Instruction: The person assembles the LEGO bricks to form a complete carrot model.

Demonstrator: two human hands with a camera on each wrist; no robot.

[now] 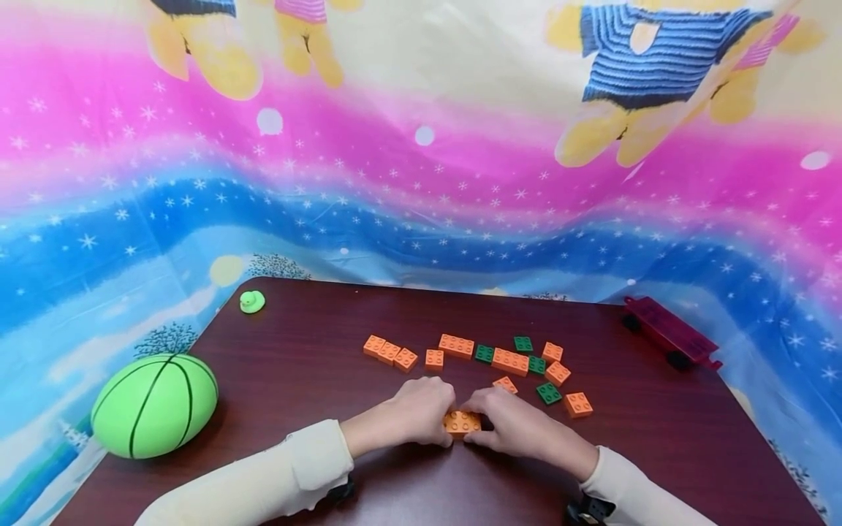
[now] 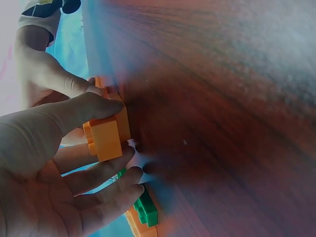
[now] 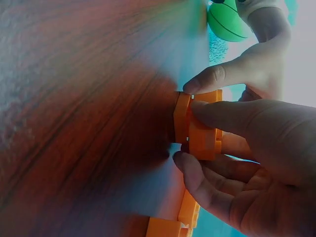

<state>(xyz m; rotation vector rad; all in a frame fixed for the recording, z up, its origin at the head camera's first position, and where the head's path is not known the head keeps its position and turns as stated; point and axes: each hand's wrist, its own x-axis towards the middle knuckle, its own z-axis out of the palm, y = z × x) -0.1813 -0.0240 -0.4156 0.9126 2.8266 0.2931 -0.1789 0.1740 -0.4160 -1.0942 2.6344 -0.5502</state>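
Two orange toy bricks are stacked near the middle of the table, the upper orange brick (image 1: 463,422) showing its studs. My left hand (image 1: 421,413) pinches the stack from the left, thumb on the near side and fingers behind. From the right, my right hand (image 1: 503,420) pinches it the same way. In the right wrist view, the lower orange brick (image 3: 181,118) sits under the upper one, with a thin gap between them in places. An orange brick (image 1: 505,385) lies just behind my right hand, partly hidden by it.
Several loose orange bricks (image 1: 509,361) and green bricks (image 1: 549,394) lie beyond my hands on the dark table (image 1: 296,365). A green ball (image 1: 156,406) rests at the left edge, a green duck (image 1: 251,302) at the far left corner, a red toy trailer (image 1: 669,332) at the far right.
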